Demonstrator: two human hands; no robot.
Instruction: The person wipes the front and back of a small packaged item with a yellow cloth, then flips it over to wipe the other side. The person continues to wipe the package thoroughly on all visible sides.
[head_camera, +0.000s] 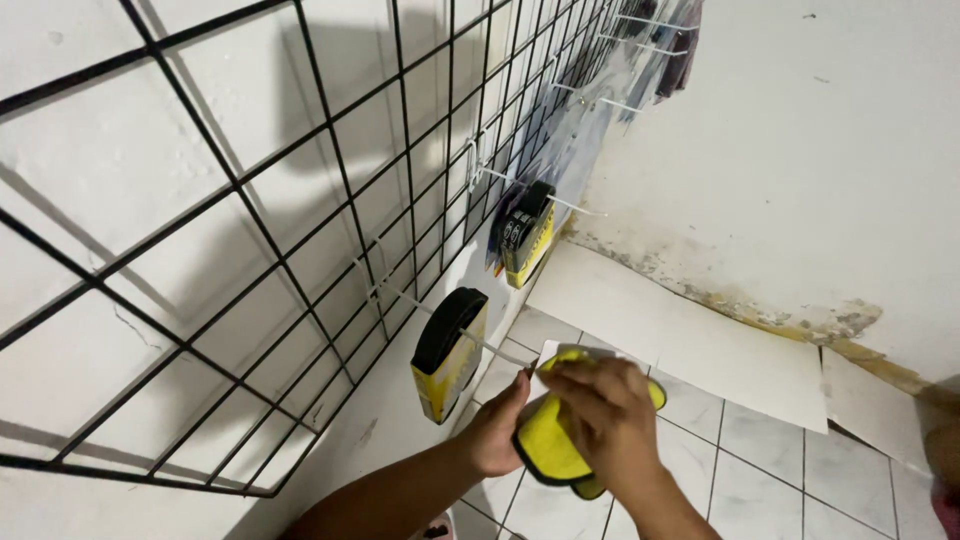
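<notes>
While both hands (560, 420) are gripping yellow package (548, 440), fingers pinching its card top, hanging is underway; next needing hole lining up onto hook (495, 350) tip.

A black wire grid panel (250, 250) leans against a white wall (820, 150), white metal hooks (500, 352) jutting from it. Black-and-yellow packaged items (448, 352) hang on two hooks, others higher up (525, 232). A pale board (690, 345) lies on the grey tiled floor (760, 480) below stained, peeling plaster (800, 320).
</notes>
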